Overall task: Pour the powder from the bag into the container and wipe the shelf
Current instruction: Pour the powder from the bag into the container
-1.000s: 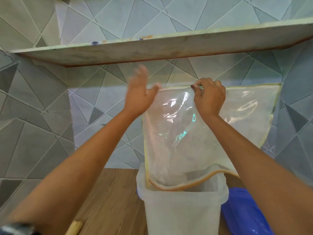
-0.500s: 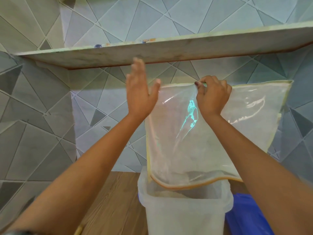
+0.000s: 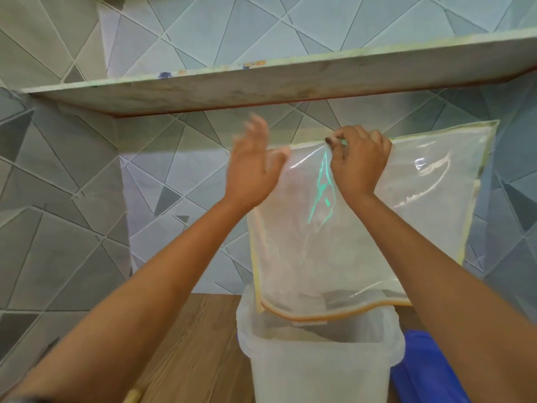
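Pinching bag (image 3: 363,228) top with our right hand (image 3: 359,161) over container (image 3: 319,370); left hand (image 3: 252,167) open-palmed, blurred, beside bag.

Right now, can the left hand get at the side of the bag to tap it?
Probably yes. The left hand is open beside the bag's left edge with nothing between them, while the right hand pinches its top edge over the container.

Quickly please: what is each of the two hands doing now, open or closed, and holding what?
Left hand: open, flat, blurred, beside the clear plastic bag with yellow trim, holding nothing.
Right hand: closed, pinching the bag's top edge.
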Motion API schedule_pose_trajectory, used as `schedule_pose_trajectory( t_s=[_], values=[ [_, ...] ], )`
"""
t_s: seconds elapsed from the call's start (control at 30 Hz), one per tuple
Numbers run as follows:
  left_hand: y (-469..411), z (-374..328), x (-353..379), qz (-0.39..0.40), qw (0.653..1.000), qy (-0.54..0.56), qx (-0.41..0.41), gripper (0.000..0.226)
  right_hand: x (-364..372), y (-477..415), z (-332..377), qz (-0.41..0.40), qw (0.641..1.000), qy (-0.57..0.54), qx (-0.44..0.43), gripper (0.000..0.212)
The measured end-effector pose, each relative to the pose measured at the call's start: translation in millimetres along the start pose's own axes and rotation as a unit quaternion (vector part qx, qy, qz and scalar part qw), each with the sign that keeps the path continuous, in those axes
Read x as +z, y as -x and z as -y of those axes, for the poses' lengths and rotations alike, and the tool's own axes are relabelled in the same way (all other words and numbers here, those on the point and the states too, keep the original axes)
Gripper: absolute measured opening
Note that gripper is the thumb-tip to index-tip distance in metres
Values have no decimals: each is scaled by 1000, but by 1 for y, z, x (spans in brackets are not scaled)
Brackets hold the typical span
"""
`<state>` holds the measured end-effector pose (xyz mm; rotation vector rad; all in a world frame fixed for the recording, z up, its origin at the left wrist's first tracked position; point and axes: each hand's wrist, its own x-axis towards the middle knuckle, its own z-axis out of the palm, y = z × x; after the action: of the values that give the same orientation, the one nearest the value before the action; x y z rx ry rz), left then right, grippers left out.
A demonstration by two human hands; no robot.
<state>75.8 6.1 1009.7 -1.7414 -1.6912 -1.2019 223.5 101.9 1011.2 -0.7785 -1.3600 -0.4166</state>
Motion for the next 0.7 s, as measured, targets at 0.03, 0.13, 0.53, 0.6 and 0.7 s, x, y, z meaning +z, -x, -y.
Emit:
schedule_pose_trajectory(
  t_s=[0.03, 0.13, 0.53, 0.6, 0.7],
  values=[
    [2, 0, 1, 107, 994, 7, -13, 75, 2, 1, 0, 6, 1000, 2, -1, 22],
    [0, 2, -3, 5, 998, 43, -34, 62, 8, 6, -2, 0, 1000, 7, -10, 19],
    [-1, 9, -7, 219, 974, -14, -60, 61, 13, 2, 5, 12, 1000, -8, -26, 21],
    [-5, 12, -9, 106, 993, 8, -58, 63, 14, 3, 7, 3, 999, -9, -33, 20],
    [-7, 12, -11, 127, 992, -8, 2, 62, 14, 4, 7, -2, 1000, -5, -18, 21]
  ],
)
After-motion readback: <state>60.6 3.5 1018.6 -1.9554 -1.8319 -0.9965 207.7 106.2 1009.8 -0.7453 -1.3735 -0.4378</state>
